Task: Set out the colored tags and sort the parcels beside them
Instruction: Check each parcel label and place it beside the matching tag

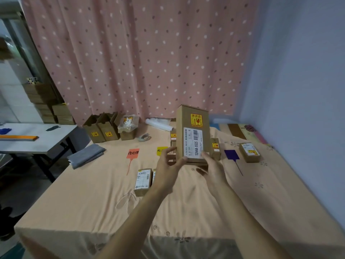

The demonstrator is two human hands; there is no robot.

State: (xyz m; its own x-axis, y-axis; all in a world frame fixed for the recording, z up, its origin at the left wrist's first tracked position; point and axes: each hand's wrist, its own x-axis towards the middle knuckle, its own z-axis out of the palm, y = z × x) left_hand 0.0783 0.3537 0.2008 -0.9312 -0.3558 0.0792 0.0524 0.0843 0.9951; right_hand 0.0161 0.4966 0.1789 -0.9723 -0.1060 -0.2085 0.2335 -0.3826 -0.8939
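We see a tall brown parcel (192,133) held upright above the peach bedsheet (93,202), its white shipping label and yellow sticker facing us. The left hand (168,165) grips its lower left edge with thumb and fingers curled round the cardboard. The right hand (211,169) holds the lower right corner, with the thumb pressed on the label face. Both hands are closed on this one parcel. Just left of the parcel, partly hidden by the left hand, lies a yellow tag (161,150), and further left an orange tag (133,153) with dark writing and a long tail. To the parcel's right stands a small brown box (215,148), then a dark blue tag (231,154), then another labelled parcel (249,152) just beside that tag. Below and to the left of the held parcel, a flat labelled parcel (142,182) rests on the sheet. Behind and to the left of it, open cartons (101,130) stand in a row before the dotted pink curtain (140,53).
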